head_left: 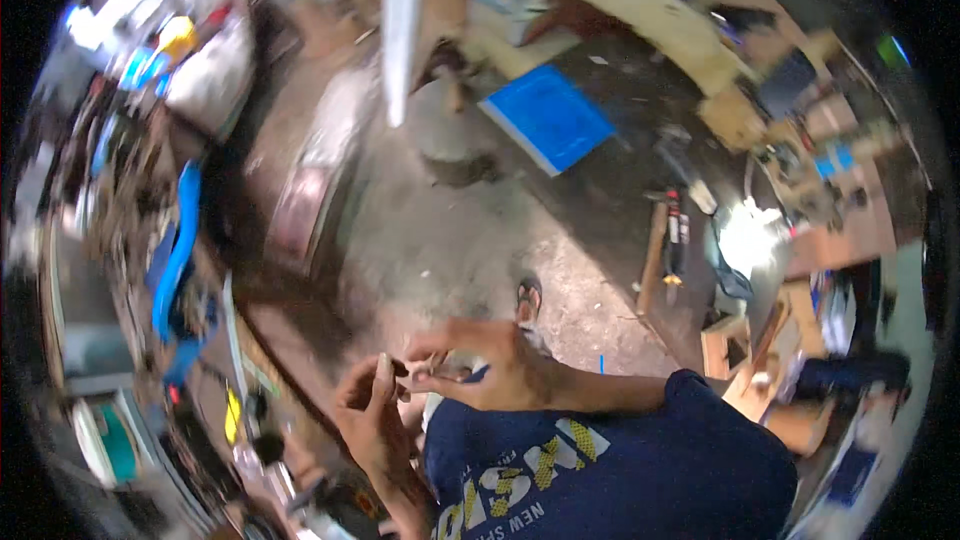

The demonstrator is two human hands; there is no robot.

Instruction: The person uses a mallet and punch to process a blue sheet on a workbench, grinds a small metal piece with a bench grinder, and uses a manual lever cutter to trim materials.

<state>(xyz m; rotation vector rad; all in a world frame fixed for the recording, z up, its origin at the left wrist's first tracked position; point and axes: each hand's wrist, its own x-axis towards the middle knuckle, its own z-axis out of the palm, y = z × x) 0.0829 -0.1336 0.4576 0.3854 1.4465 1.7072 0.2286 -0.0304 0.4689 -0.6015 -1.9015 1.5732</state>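
Note:
In front of my dark blue shirt (640,460), both hands are raised close together at waist height. My left hand (375,405) is closed, its thumb pointing up against the bent fingers. A tiny dark thing shows near its fingertips, too small and blurred to name. Coming across from the right, my right hand (485,365) has thumb and fingers pinched together beside the left fingertips. Whatever it pinches is too blurred to make out. A small gap separates the two hands.
On the dark surface ahead lie a flat blue square (550,118), red-and-black-handled pliers (675,240) and a wooden stick (652,255). A bright light (750,238) glares at right near an open wooden box (725,345). At left hangs a blue strap (178,260); a sandalled foot (529,300) stands below.

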